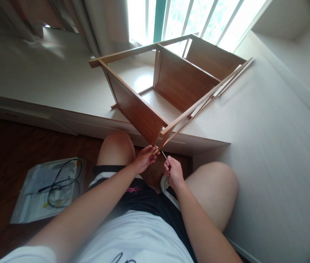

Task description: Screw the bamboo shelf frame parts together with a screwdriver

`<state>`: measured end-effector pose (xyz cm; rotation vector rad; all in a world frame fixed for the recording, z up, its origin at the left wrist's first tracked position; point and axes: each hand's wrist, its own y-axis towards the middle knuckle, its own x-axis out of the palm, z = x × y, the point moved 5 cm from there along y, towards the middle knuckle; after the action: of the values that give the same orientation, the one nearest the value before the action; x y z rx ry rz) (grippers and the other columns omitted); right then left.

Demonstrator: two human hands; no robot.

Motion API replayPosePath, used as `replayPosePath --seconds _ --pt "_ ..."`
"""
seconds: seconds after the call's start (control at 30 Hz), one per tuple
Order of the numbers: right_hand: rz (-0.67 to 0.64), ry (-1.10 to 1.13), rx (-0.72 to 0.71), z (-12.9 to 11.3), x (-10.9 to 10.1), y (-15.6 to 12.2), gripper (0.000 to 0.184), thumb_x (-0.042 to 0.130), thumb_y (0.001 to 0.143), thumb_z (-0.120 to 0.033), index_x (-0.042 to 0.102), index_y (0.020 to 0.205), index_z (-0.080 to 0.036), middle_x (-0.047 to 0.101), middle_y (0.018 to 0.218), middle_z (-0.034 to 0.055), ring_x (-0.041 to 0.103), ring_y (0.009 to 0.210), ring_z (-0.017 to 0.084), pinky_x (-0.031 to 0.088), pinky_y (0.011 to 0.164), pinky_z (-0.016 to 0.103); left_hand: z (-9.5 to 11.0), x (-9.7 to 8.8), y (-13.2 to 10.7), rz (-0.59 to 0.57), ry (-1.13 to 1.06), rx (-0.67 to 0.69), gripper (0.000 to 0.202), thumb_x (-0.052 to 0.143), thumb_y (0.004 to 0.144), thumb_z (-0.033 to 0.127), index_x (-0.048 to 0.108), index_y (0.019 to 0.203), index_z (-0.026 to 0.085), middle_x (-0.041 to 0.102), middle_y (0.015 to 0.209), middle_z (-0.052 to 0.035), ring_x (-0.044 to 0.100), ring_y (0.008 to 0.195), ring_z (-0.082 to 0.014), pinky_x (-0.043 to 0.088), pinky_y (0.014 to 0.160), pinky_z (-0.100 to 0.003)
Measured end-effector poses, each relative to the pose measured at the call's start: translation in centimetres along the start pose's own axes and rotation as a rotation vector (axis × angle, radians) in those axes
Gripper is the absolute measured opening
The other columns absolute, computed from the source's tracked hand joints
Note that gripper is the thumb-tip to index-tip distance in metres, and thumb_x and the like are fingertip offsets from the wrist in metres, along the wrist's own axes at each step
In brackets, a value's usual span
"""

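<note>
A wooden shelf frame [171, 84] lies tipped on its side on a white platform [62, 84], with one corner hanging over the edge toward me. My left hand [144, 158] is closed on that near corner, where thin wooden rails meet. Just to its right, my right hand [173, 171] is closed round a thin metal tool [165, 155], whose tip points up at the same corner. My bare knees sit on either side of both hands.
Papers and a black cable [59, 180] lie on the dark wood floor at the left. A white wall [275, 153] runs along the right. A bright barred window [193, 18] and a curtain stand behind the shelf.
</note>
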<state>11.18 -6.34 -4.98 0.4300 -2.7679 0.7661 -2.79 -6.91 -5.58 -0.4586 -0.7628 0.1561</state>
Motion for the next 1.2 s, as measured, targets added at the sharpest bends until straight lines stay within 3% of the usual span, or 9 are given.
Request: replayPosePath --seconds 0.13,0.27,0.8,1.2 --pt "0.169 -0.41 -0.289 -1.0 -0.4 -0.4 0.042 0.043 0.091 -0.052 0.042 0.062 -0.021 0.042 0.054 -0.0039 0.035 0.049 0.01 0.026 0.047 0.024 -0.1 -0.1 0.2 -0.004 -0.006 0.005 0.038 0.077 0.071 0.043 0.061 0.095 0.019 0.065 0.085 -0.0024 0.055 0.062 -0.0059 0.037 0.05 -0.015" --pt "0.215 -0.657 -0.435 -2.1 0.0 -1.1 0.042 0.039 0.095 -0.047 0.044 0.064 -0.02 0.043 0.057 -0.0036 0.037 0.055 0.011 0.026 0.053 0.025 -0.1 -0.1 0.2 -0.012 -0.005 0.009 0.037 0.077 0.071 0.043 0.061 0.095 0.019 0.064 0.083 -0.0012 0.055 0.061 -0.0058 0.037 0.05 -0.015" --pt "0.285 -0.948 -0.604 -3.6 0.2 -1.6 0.038 0.036 0.098 -0.039 0.039 0.065 -0.021 0.044 0.062 -0.0019 0.039 0.059 0.014 0.026 0.06 0.027 -0.1 0.0 0.2 -0.01 -0.005 0.014 0.034 0.076 0.073 0.041 0.061 0.093 0.019 0.062 0.082 0.0 0.054 0.061 -0.0056 0.038 0.05 -0.015" --pt "0.294 -1.072 -0.691 -4.1 0.0 -1.3 0.036 0.036 0.099 -0.037 0.047 0.069 -0.021 0.052 0.071 0.0016 0.045 0.065 0.015 0.031 0.064 0.026 -0.3 -0.2 0.3 -0.027 -0.007 0.012 0.035 0.076 0.073 0.041 0.061 0.095 0.019 0.064 0.083 -0.0007 0.056 0.062 -0.006 0.039 0.051 -0.015"
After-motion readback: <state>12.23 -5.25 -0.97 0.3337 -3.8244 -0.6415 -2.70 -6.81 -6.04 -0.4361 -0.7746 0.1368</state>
